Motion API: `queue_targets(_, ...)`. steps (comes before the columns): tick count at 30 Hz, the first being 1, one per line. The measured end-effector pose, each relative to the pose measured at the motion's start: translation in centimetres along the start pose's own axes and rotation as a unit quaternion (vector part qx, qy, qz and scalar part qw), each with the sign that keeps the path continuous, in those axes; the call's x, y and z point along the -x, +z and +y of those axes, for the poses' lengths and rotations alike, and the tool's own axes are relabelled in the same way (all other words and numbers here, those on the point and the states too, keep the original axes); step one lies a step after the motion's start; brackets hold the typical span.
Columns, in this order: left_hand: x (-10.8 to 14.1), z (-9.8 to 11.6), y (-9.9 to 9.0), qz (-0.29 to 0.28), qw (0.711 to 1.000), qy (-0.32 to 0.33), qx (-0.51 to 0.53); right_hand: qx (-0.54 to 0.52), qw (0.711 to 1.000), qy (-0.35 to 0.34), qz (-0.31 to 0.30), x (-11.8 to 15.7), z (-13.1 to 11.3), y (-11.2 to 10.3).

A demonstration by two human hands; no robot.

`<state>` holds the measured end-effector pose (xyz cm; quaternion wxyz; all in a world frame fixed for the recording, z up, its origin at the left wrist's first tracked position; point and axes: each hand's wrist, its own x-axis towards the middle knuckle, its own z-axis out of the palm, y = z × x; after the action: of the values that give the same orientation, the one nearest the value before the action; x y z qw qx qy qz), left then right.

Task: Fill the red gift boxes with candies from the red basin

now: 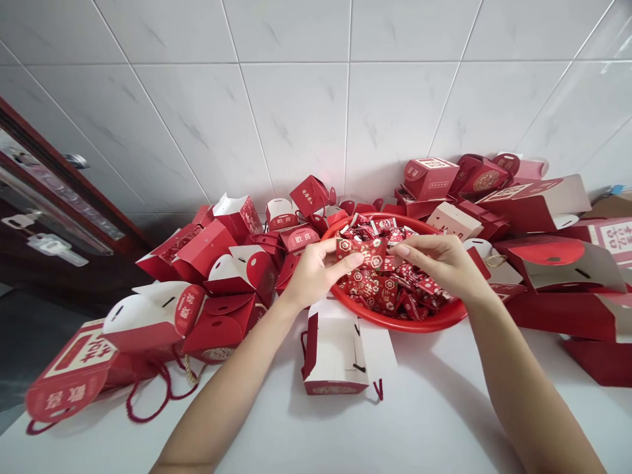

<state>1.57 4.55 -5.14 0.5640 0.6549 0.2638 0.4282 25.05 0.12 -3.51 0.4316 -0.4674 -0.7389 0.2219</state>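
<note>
In the head view, two bare hands are working over one red basin (447, 324), which is sitting right of the middle of the frame. The left hand (318, 270) is gripping one red packet (363, 253) printed with pale flowers; its thumb is pressing across the front, so the fingers are clamped on the packet's left part. The right hand (439, 260) is reaching in from the right, its thumb and forefinger lying close together at the packet's right end; I cannot tell whether they are pinching it. The packet is hovering above the basin, slightly right of centre.

More small packets (419, 286) are filling the basin, overlapping too much for an exact count. One open box (336, 352) is standing on the white table (276, 421) at the lower centre of the frame, its pale inside facing up, and one dark red cord is showing on each of its two sides.

At least ten red-and-white boxes (207, 253) are crowding the left side, many overlapping, and at least eight more boxes (538, 260) are stacking up toward the right edge. Two keys (58, 247) are hanging at the far left, below one round metal knob (76, 160). One tiled wall (296, 118) is filling the upper part of the frame.
</note>
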Motion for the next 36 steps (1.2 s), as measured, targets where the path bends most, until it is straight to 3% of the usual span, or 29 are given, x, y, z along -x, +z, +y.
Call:
queue_targets(4,-0.6,-0.3,-0.8,0.044,0.999,-0.013,0.019,0.135,0.988,0.048,-0.060,0.1,1.3,-1.8)
queue_targets(8,-0.9,-1.1,-0.7,0.046,0.995,-0.055,0.062,0.262,0.938,0.119,-0.194,-0.1,2.5,-1.6)
queue_targets(11,-0.9,-1.4,-0.4,0.033,0.995,-0.077,0.062,0.304,0.908,0.142,-0.252,-0.3,2.8,-0.7)
queue_targets(25,-1.0,-1.8,-0.3,-0.006,0.993,-0.096,0.071,0.382,0.871,0.158,-0.265,-0.5,3.3,0.1)
queue_targets(36,-1.0,-1.9,-0.5,-0.009,0.993,-0.101,0.054,0.367,0.896,0.116,-0.222,-0.3,2.8,0.1)
